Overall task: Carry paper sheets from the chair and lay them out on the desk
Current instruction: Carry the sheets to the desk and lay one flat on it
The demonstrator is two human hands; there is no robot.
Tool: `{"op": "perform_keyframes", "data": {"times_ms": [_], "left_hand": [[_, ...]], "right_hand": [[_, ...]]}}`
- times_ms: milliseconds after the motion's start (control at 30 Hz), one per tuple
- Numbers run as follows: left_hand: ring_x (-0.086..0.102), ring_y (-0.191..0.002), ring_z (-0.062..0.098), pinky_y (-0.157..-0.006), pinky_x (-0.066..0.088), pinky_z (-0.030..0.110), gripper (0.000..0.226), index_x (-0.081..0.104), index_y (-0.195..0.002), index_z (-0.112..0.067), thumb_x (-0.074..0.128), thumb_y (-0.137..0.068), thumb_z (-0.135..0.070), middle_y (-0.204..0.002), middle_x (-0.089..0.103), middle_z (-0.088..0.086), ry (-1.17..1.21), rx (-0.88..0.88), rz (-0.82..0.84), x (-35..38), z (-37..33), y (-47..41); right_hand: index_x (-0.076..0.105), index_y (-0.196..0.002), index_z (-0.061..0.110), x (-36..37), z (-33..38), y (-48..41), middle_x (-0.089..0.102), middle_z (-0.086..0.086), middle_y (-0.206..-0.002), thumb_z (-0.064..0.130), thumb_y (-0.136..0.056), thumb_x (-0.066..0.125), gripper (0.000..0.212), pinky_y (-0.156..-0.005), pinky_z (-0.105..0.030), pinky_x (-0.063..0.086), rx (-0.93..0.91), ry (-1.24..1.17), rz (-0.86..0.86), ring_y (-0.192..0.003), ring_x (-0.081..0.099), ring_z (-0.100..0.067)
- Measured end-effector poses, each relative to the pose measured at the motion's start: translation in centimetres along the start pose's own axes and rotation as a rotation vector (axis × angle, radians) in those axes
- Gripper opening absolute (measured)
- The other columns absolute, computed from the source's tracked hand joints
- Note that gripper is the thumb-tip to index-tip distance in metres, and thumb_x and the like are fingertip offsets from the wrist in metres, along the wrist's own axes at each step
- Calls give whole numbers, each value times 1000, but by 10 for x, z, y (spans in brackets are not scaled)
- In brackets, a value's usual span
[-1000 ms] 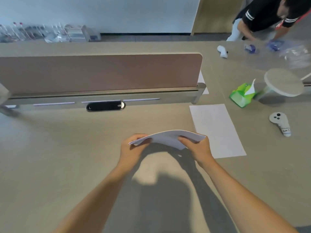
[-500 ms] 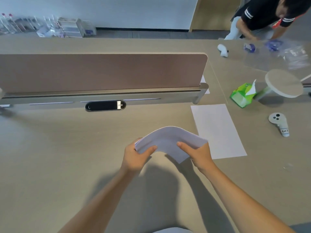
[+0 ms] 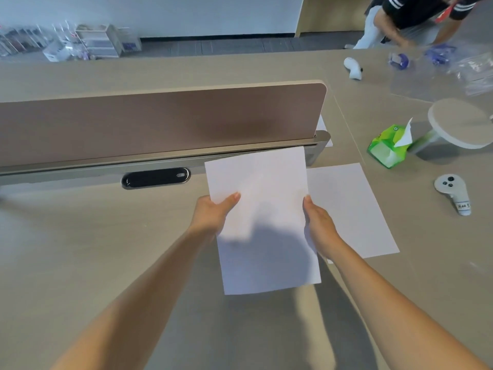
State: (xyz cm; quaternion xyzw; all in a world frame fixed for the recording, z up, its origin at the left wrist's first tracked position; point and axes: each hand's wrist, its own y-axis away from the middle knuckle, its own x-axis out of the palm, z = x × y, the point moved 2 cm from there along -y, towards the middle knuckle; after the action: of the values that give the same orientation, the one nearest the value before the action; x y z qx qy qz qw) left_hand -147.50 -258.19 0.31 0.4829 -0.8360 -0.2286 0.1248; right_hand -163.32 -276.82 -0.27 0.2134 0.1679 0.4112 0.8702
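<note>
I see my left hand [image 3: 213,214] and right hand [image 3: 318,227] pinching the side edges of a paper sheet [image 3: 262,217] at frame centre — its right edge overlapping another sheet [image 3: 352,209] lying flat on the desk [image 3: 93,249], with bare desk room at left.

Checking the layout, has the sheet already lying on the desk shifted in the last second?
No. The flat sheet keeps its place between the divider's end and the white controller.

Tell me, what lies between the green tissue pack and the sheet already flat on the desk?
Nothing: in the head view only bare desk separates the green tissue pack from the flat sheet.
</note>
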Motion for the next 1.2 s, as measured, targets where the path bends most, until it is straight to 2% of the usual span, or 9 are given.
{"op": "perform_keyframes", "data": {"times_ms": [200, 300, 367, 467, 567, 767, 833, 967, 1200], "left_hand": [[48, -54, 15, -53, 36, 26, 34, 57, -64, -17, 78, -84, -34, -59, 53, -4, -192, -210, -101, 25, 31, -53], [45, -52, 16, -53, 33, 27, 30, 59, -65, -14, 79, -83, -29, -62, 53, 2, -165, -305, -147, 33, 51, -73], [56, -61, 21, -60, 42, 31, 25, 66, -71, -11, 79, -83, -28, -74, 63, 8, -126, -339, -166, 34, 62, -83], [63, -69, 24, -65, 49, 32, 26, 68, -77, -13, 74, -86, -37, -77, 67, 5, -159, -338, -195, 33, 68, -94], [68, -74, 25, -67, 55, 34, 30, 68, -89, -11, 66, -88, -41, -82, 70, 3, -198, -330, -218, 31, 70, -99], [33, -49, 19, -41, 24, 16, 25, 36, -65, -17, 51, -82, -8, -59, 38, 1, -276, -308, -211, 28, 62, -89], [34, -48, 19, -41, 25, 15, 20, 40, -66, -15, 48, -82, -5, -61, 40, 3, -302, -294, -176, 29, 59, -86], [49, -55, 22, -52, 37, 24, 9, 57, -79, -10, 48, -82, -9, -69, 54, 5, -385, -271, -114, 35, 54, -82], [43, -53, 19, -53, 33, 24, 16, 49, -68, -13, 50, -84, -9, -62, 48, 0, -398, -266, -113, 41, 51, -83]], "right_hand": [[67, -118, 17, 9, -34, -43, 68, 1, -114, 54, -102, 35, 52, -102, -43, 47, 147, 158, -60, -107, 63, -19], [60, -89, 15, 13, -46, -61, 55, 2, -81, 45, -105, 35, 42, -70, -27, 42, 211, 197, -106, -74, 51, -13], [56, -84, 10, 13, -52, -72, 46, -3, -73, 43, -104, 36, 44, -59, -28, 34, 261, 224, -104, -65, 44, -16], [57, -94, -6, 10, -60, -85, 48, -8, -76, 44, -98, 43, 53, -60, -30, 35, 290, 276, -88, -67, 48, -20], [50, -74, 8, 6, -61, -91, 46, -3, -69, 45, -93, 50, 41, -56, -28, 34, 316, 345, -98, -60, 46, -19], [42, -82, 21, -3, -60, -96, 45, 3, -72, 38, -88, 58, 25, -56, -29, 34, 300, 431, -141, -63, 44, -17], [44, -88, 19, -5, -58, -96, 46, 2, -76, 35, -88, 60, 22, -57, -28, 35, 304, 424, -150, -66, 45, -18], [29, -69, 21, -5, -52, -93, 29, 1, -65, 29, -89, 59, 37, -56, -30, 24, 265, 363, -114, -57, 29, -17], [31, -77, 18, -4, -43, -95, 25, 1, -71, 31, -90, 57, 32, -57, -30, 22, 261, 363, -69, -61, 27, -17]]}}
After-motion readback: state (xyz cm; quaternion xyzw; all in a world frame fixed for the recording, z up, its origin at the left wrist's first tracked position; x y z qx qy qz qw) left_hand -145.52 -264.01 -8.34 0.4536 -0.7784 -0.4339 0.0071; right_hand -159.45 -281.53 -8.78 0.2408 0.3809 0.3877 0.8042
